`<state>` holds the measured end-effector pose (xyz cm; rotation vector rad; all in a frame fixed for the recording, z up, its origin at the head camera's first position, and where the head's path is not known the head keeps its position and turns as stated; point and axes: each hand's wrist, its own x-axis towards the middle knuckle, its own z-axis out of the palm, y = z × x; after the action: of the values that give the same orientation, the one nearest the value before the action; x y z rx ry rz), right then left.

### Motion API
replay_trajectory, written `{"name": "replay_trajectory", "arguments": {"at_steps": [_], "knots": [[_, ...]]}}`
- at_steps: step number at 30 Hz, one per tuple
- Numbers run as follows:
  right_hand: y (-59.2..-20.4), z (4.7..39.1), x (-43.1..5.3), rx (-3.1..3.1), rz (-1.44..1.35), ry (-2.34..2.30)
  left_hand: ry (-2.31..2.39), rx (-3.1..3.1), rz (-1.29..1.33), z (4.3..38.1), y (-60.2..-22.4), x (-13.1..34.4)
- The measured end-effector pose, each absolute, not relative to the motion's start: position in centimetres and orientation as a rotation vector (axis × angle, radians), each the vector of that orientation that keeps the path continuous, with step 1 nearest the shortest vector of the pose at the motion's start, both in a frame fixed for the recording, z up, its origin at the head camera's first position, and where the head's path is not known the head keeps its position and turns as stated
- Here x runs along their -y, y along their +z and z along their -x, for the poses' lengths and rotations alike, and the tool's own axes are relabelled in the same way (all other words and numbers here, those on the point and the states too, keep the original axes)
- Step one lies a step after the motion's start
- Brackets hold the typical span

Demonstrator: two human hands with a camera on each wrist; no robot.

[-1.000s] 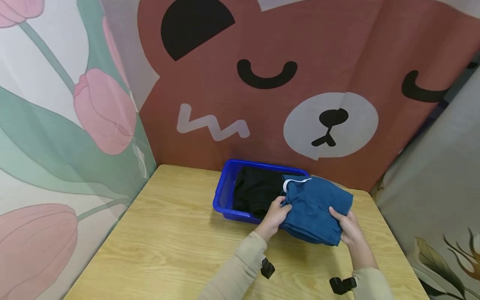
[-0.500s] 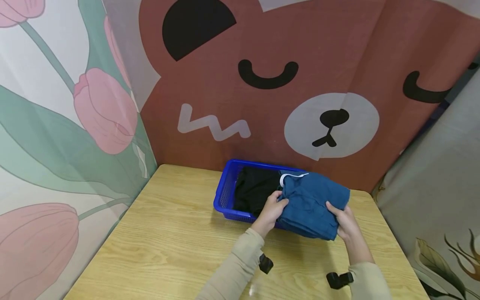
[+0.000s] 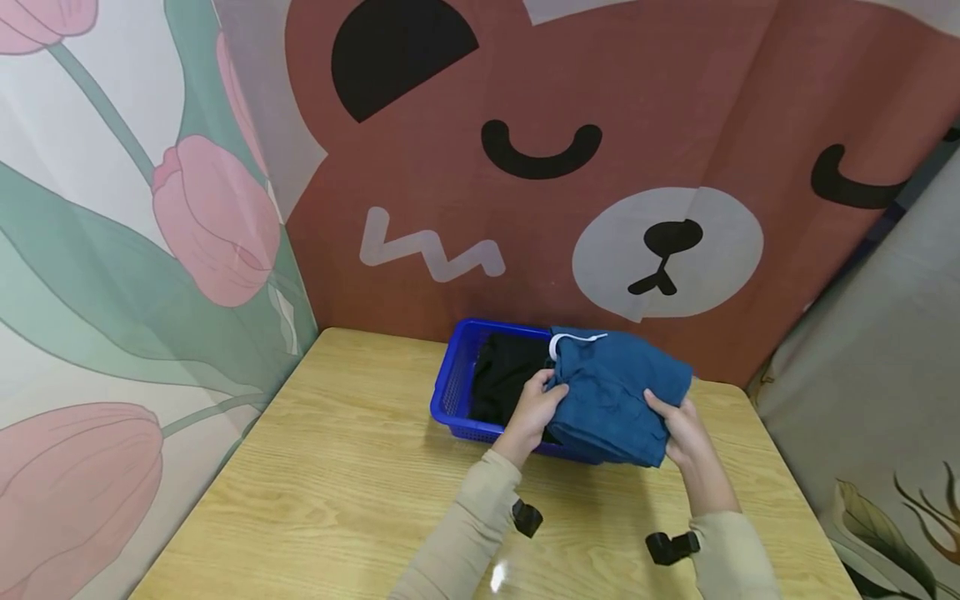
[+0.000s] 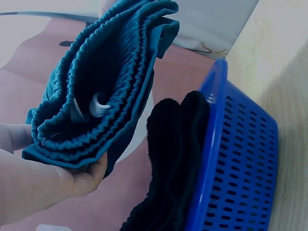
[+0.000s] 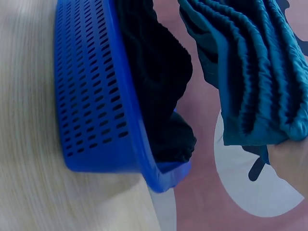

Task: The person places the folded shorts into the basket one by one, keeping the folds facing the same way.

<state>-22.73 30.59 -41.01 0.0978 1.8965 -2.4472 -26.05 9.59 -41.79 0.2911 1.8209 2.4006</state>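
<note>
Both hands hold a folded pair of blue drawstring pants (image 3: 615, 396) above the right part of a blue plastic basket (image 3: 447, 404). The left hand (image 3: 531, 412) pinches the near left edge, thumb on top. On the right side, the right hand (image 3: 686, 431) grips the fold the same way. A white drawstring shows at the gathered waistband (image 4: 103, 62) in the left wrist view. Folded black cloth (image 3: 498, 379) lies in the basket; the pants partly hide it in the head view. Both wrist views show a gap between the pants and the black cloth (image 5: 156, 72).
The basket stands at the back of a light wooden table (image 3: 352, 450), close to a brown bear-print curtain (image 3: 420, 183). A tulip-print curtain (image 3: 225, 225) hangs on the left and a pale curtain (image 3: 862, 358) on the right. Each wrist carries a small black camera (image 3: 672, 547).
Both hands have carried the pants away from the person and slightly left, farther over the basket. More of the black cloth is now covered in the head view. The grip looks the same.
</note>
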Motion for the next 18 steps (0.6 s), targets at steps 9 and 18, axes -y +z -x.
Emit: {"name": "replay_trajectory", "arguments": {"at_steps": [9,18], "knots": [[-40.6,24.0,-29.2,-1.885,-0.087,-2.448,2.471,-1.799,-0.243,26.8,-41.3,-8.1],[-40.8,25.2,-28.2,-1.847,-0.088,-2.463,2.502,-1.781,-0.216,27.6,-41.4,-6.6]]}}
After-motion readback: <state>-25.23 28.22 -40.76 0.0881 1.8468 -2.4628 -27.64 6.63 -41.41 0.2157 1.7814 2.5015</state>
